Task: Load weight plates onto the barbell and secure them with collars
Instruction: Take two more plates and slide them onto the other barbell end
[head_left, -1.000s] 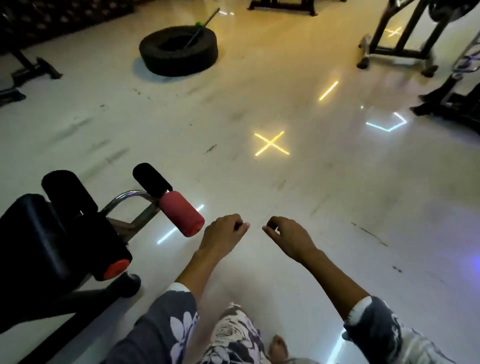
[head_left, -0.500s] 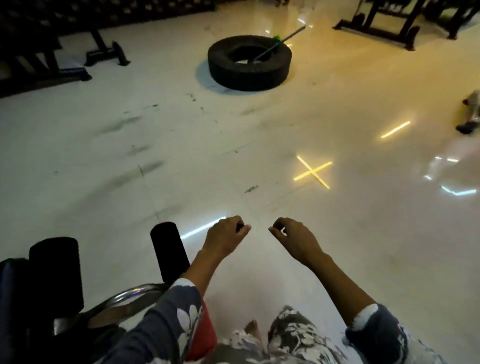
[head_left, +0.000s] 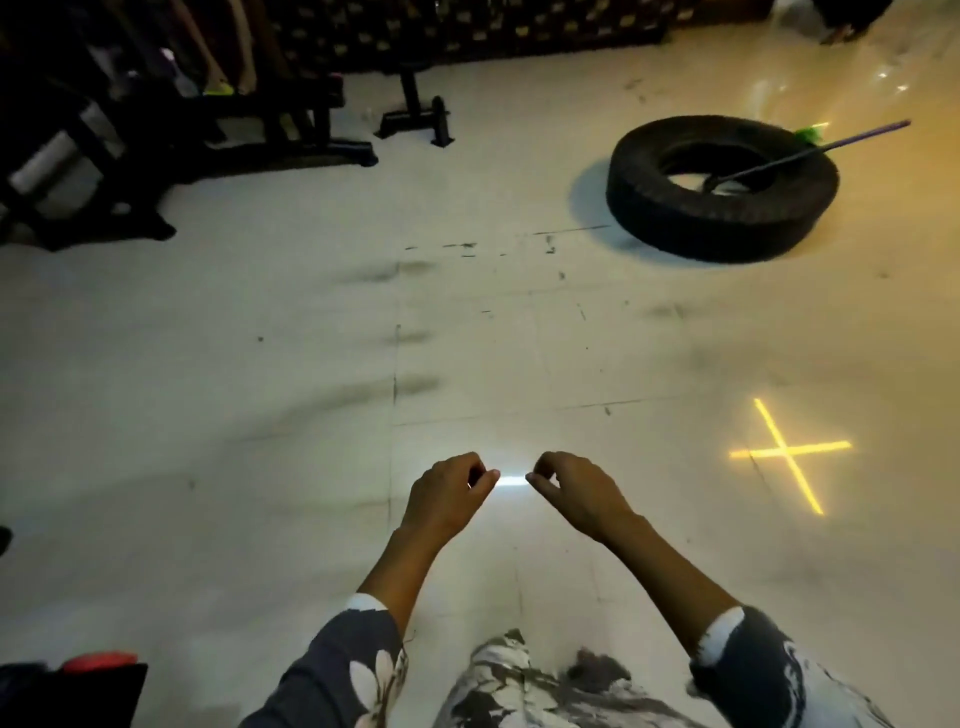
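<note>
Both hands are held out low over the pale tiled floor (head_left: 260, 364), close together but not touching. The left hand (head_left: 447, 496) has its fingers curled inward toward the thumb in a loose fist; nothing can be seen in it. The right hand (head_left: 574, 493) is curled likewise, thumb tip near the forefinger, and no object shows in its grasp. A thin white reflected streak (head_left: 511, 480) on the floor shows in the gap between them.

No barbell, weight plate or collar can be made out; the dark racks (head_left: 156, 104) at the far left are too dim to identify their contents, and they stand well apart from both hands. A black tyre (head_left: 722, 218) lies on the floor to the far right, with a long-handled tool (head_left: 810, 153) resting across it. A yellow cross of light (head_left: 789, 452) marks the floor right of the right hand.
</note>
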